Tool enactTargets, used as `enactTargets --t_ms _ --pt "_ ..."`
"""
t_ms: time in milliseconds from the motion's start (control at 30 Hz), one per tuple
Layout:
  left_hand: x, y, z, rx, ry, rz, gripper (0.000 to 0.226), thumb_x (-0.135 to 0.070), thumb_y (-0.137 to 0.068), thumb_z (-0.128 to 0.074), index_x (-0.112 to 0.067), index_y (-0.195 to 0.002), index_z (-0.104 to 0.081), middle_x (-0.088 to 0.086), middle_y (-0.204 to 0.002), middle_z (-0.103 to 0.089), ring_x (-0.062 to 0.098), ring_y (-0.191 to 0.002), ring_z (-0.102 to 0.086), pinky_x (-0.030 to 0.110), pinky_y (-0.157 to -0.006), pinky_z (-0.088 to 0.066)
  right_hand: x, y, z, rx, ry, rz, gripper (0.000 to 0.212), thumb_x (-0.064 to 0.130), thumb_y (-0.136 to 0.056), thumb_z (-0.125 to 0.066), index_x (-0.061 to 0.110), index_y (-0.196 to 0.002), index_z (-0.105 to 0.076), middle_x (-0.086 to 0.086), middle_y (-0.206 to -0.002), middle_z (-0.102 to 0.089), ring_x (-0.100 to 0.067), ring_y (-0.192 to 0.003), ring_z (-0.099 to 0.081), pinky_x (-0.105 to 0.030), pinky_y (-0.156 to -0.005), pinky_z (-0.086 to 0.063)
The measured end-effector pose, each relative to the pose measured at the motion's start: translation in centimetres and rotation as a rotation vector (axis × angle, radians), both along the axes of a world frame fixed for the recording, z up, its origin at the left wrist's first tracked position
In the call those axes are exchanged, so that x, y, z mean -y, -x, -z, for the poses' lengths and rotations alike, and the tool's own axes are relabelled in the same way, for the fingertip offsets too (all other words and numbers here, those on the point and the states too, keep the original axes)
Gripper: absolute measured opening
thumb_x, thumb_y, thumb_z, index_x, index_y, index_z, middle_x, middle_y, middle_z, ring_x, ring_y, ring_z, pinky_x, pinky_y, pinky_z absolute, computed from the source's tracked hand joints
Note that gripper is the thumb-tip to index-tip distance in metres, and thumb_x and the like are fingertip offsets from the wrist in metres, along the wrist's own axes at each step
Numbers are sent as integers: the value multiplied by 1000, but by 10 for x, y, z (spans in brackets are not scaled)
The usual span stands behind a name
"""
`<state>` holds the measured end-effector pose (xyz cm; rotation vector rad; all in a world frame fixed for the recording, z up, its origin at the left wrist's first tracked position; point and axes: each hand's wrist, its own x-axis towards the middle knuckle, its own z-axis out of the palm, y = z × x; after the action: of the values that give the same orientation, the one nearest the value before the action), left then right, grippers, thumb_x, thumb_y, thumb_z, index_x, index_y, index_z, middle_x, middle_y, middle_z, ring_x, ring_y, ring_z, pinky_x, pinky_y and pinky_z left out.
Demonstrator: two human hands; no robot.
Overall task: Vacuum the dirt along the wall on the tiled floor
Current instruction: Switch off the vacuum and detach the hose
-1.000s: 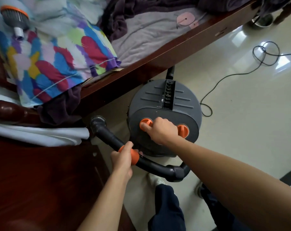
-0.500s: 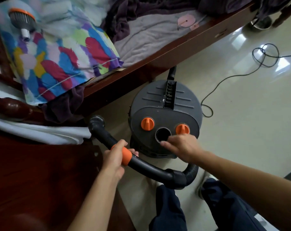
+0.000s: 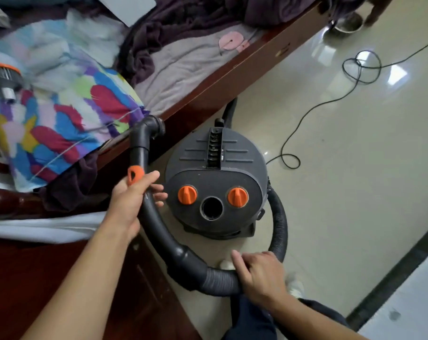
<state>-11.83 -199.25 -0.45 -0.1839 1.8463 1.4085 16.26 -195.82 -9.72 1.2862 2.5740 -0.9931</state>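
Left hand (image 3: 128,204), right hand (image 3: 262,276) on hose (image 3: 181,255) by canister (image 3: 215,168) (port (image 3: 211,208) open)

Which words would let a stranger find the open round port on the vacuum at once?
Look at the dark grey vacuum canister on the tiled floor beside the wooden bed frame. On its flat face sit two orange knobs; the port lies between them, a little nearer the person. It alone is an empty black hole.

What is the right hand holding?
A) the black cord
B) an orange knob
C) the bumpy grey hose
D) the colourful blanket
C: the right hand curls round the bumpy grey hose in front of the vacuum, while the left hand holds the stiff black tube.
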Motion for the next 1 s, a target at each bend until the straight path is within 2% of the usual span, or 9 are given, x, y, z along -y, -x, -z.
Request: enactTargets --t_ms 167,267,333,433,567,667,800,933,1000 --pt "15 -12 0 -223 175 74 31 2 -78 -72 -11 -98 -52 16 -75 -59 18 -48 -63 32 -54 -54 29 98 -29 5 225 231 57 60 -98 -18 22 -74 -53 -5 -91 -73 -25 -93 -63 -37 -88 -36" --pt "25 -2 -7 -262 279 120 32 8 -77 -68 -7 -102 -54 22 -75 -58 25 -48 -60 39 -58 -54 35 113 -40 -131 279 165 38 47 -101 -32 21 -81 -52 -4 -94 -70 -28 -96 -62 -41 -85 -39" --pt "33 17 -19 -273 281 218 34 12 -77 -65 -10 -103 -57 19 -69 -59 29 -57 -60 50 -64 -54 15 104 -38 -263 201 119 35 46 -92 -36 20 -88 -60 0 -90 -66 -24 -90 -60 -43 -82 -45" --pt "36 45 -40 -290 260 436 48 18 -78 -63 -15 -113 -59 9 -64 -61 29 -57 -60 38 -56 -54 -55 97 -33 -412 -122 107 23 33 -82 -57 21 -100 -63 3 -102 -62 -18 -98 -54 -35 -85 -45" --pt "16 82 -49 -381 309 751 62 14 -73 -70 -22 -122 -57 3 -65 -67 26 -57 -65 34 -61 -54 -146 124 -51 -302 -360 -8 71 29 -73 -74 22 -138 -47 -7 -145 -45 -29 -134 -40 -43 -105 -38" --pt "-8 97 -65 -409 225 875 58 -4 -60 -70 -28 -112 -61 7 -66 -65 25 -58 -65 32 -63 -54 -186 155 -62 -195 -383 -122 94 32 -70 -78 28 -151 -30 -11 -159 -28 -32 -148 -23 -47 -114 -28" --pt "-49 104 -79 -368 37 876 59 -2 -59 -66 -21 -114 -62 5 -65 -62 23 -58 -61 25 -57 -52 -216 184 -70 -196 -408 -132 97 37 -71 -76 24 -153 -28 -16 -161 -22 -33 -148 -21 -45 -116 -21" --pt "-93 102 -72 -364 41 1077 63 5 -64 -70 -22 -120 -60 -5 -67 -66 13 -60 -62 24 -59 -51 -250 191 -77 -337 -620 -58 79 39 -69 -70 21 -142 -44 -12 -151 -40 -33 -142 -33 -49 -112 -27" --pt "-120 98 -61 -373 102 1189 66 6 -68 -71 -32 -121 -59 -17 -73 -70 3 -65 -65 20 -63 -52 -269 189 -76 -255 -535 -201 64 43 -72 -72 25 -131 -54 -6 -132 -58 -30 -127 -50 -45 -104 -34"
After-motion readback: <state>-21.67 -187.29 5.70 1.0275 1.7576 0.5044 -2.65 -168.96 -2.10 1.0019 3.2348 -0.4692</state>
